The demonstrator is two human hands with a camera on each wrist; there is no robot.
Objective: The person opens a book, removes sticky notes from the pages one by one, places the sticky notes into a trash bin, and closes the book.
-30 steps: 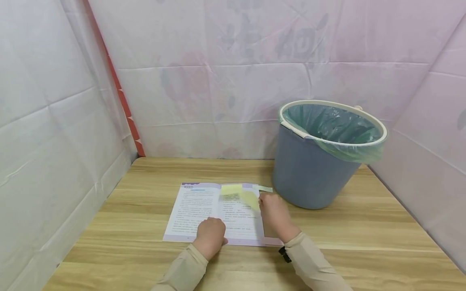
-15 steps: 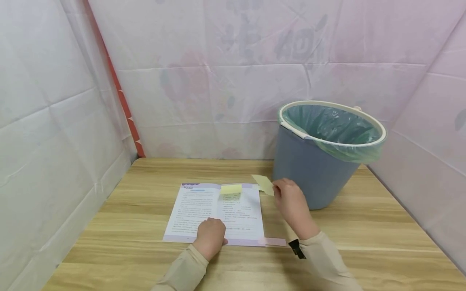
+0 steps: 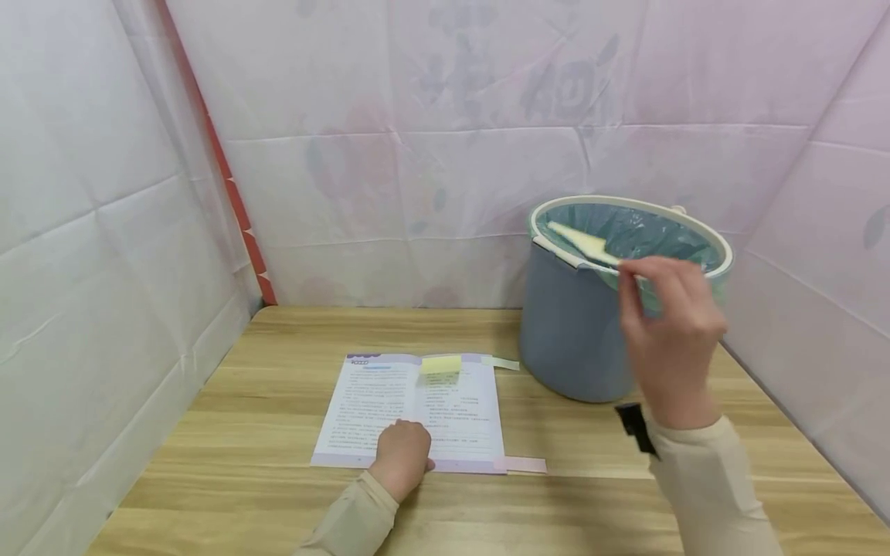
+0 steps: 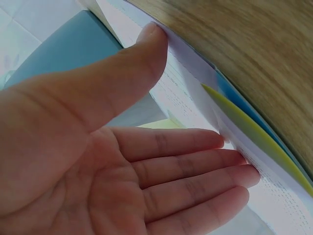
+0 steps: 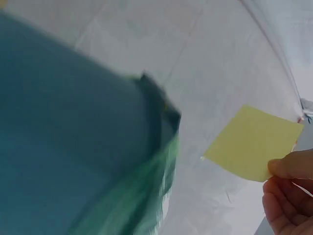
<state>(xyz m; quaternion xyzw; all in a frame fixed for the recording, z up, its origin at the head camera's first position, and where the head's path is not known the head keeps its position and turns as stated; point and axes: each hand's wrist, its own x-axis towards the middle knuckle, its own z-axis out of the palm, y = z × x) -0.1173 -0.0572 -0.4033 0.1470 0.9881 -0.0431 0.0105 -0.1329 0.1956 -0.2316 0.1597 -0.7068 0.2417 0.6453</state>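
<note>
My right hand (image 3: pixel 670 332) pinches a yellow sticky note (image 5: pixel 254 144) by one corner between thumb and forefinger. In the head view the note overlaps the near left rim of the blue-grey bin (image 3: pixel 577 347), which has a green liner (image 3: pixel 667 232). An open book (image 3: pixel 368 417) with printed pages lies on the table. My left hand (image 3: pixel 402 455) rests on its lower part near the spine; the left wrist view shows straight fingers and the thumb against the page. Another yellow sticky note (image 3: pixel 441 365) is attached near the top of the right page.
A pale green tab (image 3: pixel 504 364) sticks out from the book's upper right edge, and a pink tab (image 3: pixel 526 465) from its lower right. The wooden table (image 3: pixel 229 417) is bordered by pale sheet walls (image 3: pixel 334 193) at the back and sides.
My right hand has lifted the yellow sticky note off the book's right page and carried it right and up to the bin's rim. The left hand has stayed on the book.
</note>
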